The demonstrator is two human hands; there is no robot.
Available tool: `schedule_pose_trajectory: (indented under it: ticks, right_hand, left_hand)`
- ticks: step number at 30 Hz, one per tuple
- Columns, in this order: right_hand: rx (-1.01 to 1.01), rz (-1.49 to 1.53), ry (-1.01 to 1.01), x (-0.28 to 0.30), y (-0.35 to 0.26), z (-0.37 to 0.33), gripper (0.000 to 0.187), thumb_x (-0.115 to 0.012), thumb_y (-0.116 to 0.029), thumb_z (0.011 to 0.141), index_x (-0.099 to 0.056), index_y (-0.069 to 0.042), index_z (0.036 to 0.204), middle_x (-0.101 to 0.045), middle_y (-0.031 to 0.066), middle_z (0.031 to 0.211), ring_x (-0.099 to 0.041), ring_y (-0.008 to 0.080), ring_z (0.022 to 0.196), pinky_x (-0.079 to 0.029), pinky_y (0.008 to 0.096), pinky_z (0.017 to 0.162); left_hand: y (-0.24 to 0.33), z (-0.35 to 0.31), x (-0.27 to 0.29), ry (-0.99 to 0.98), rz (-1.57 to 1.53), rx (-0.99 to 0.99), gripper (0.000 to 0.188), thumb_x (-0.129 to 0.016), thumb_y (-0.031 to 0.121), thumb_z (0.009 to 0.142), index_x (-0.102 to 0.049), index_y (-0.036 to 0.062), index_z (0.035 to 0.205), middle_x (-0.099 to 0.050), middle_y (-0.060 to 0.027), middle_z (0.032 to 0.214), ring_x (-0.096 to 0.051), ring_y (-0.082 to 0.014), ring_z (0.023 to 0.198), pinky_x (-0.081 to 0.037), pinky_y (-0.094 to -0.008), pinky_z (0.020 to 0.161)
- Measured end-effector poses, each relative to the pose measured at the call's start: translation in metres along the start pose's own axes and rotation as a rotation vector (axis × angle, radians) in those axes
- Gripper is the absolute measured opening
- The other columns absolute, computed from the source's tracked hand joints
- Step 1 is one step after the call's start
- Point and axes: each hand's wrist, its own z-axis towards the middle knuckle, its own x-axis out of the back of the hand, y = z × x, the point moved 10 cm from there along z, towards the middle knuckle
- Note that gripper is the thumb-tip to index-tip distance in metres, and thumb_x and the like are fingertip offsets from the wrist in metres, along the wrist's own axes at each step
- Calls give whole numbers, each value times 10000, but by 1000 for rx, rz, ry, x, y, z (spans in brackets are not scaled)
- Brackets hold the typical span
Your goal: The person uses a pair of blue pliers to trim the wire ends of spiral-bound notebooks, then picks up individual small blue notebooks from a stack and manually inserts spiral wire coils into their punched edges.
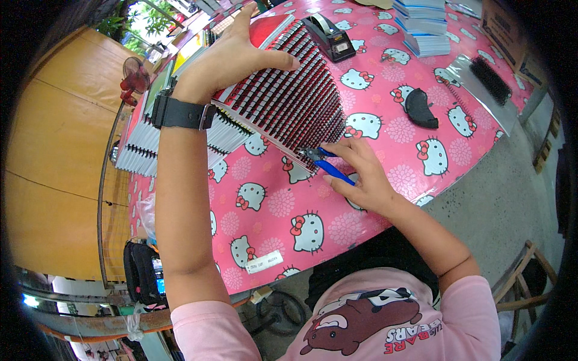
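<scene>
A leaning stack of spiral-bound notebooks (pixel 283 96) stands on the table, its rows of black coils facing me and a red cover on top. My left hand (pixel 238 57) grips the stack's upper end, thumb laid across the coils; its far fingers are partly hidden. In my right hand (pixel 364 177) is a pair of blue-handled cutting pliers (pixel 335 172), held between thumb and fingers. Their jaws touch or nearly touch the coil ends at the stack's near lower corner. Whether a wire is between the jaws, I cannot tell.
Another stack of bound notebooks (pixel 220 141) sits to the left. A tape dispenser (pixel 330 41) is behind, with a pile of blue-edged books (pixel 421 30) farther back. To the right lie a black curved object (pixel 420 109) and a plastic bag with black coils (pixel 490 81). The pink patterned table (pixel 385 210) ends nearby.
</scene>
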Motion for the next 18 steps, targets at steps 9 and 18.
schedule_pose_trajectory:
  ticks: [9, 18]
  right_hand:
    - [120, -173, 14, -5, -8, 6, 494, -707, -172, 703, -578, -97, 1175, -532, 130, 1053, -499, 299, 991, -378, 410, 837]
    - [-862, 1372, -567, -73, 40, -30, 354, -618, -161, 840, -568, -18, 1161, -640, 91, 875, -607, 229, 829, -480, 340, 720]
  left_hand:
    - [-29, 10, -16, -147, 3, 176, 1125, -701, 507, 608, -147, -37, 1424, -501, -339, 1206, -506, -400, 1149, -381, -334, 990]
    - [0, 1, 0, -150, -86, 93, 1117, -680, 491, 615, -130, -47, 1424, -512, -345, 1183, -527, -394, 1119, -398, -330, 973]
